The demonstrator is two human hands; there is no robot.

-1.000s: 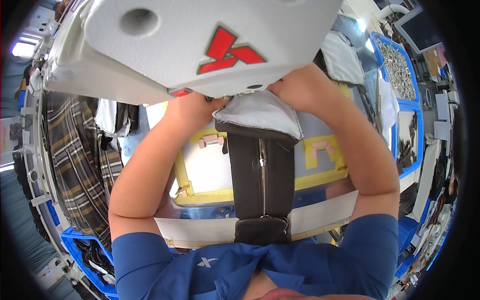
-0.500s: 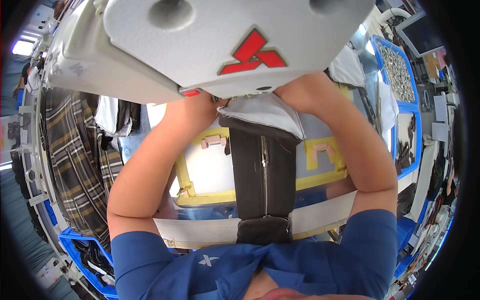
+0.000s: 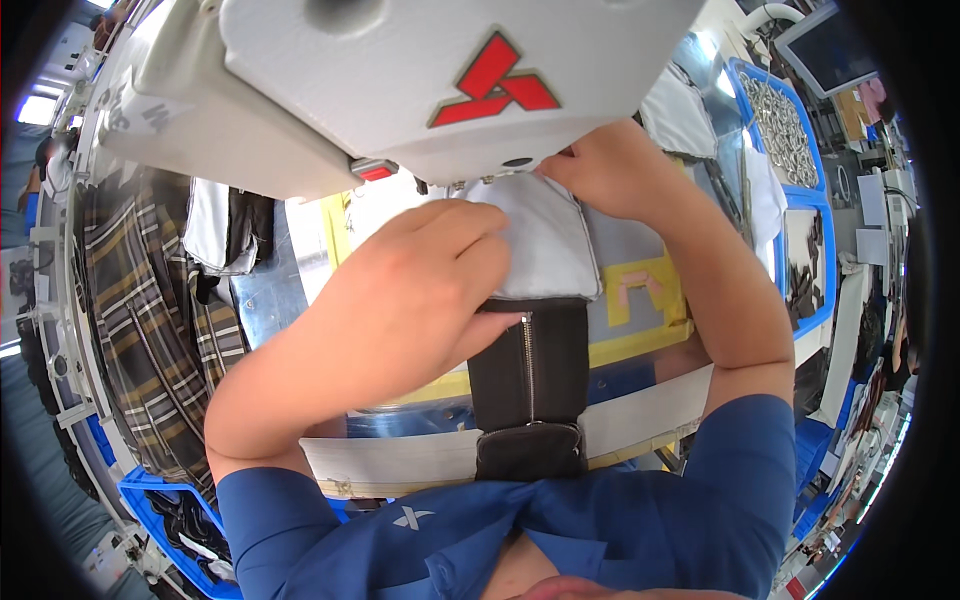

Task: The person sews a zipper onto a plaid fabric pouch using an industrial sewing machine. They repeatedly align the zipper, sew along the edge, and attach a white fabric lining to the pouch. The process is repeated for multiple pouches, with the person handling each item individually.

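Observation:
My left hand (image 3: 440, 290) is closed round the left edge of a black zippered fabric piece (image 3: 530, 370) with a pale grey lining flap (image 3: 545, 240), fingers on the lining, thumb by the zipper's top. My right hand (image 3: 615, 175) pinches the flap's upper right edge beneath the white sewing machine head (image 3: 420, 70). The needle area is mostly hidden. A small black zippered pouch (image 3: 525, 450) hangs at the piece's lower end, near my body. Underneath lies a work board with yellow tape (image 3: 630, 345).
Plaid fabric (image 3: 135, 330) and lining pieces (image 3: 210, 225) lie left. A blue bin (image 3: 155, 515) sits lower left. Right are blue trays of metal fittings (image 3: 780, 130) and dark parts (image 3: 805, 270), more lining (image 3: 680, 110) and a monitor (image 3: 825, 45).
My left hand has come from under the machine down and rightward onto the lining. The lining flap now lies further spread over the upper black piece. My right hand shifted slightly.

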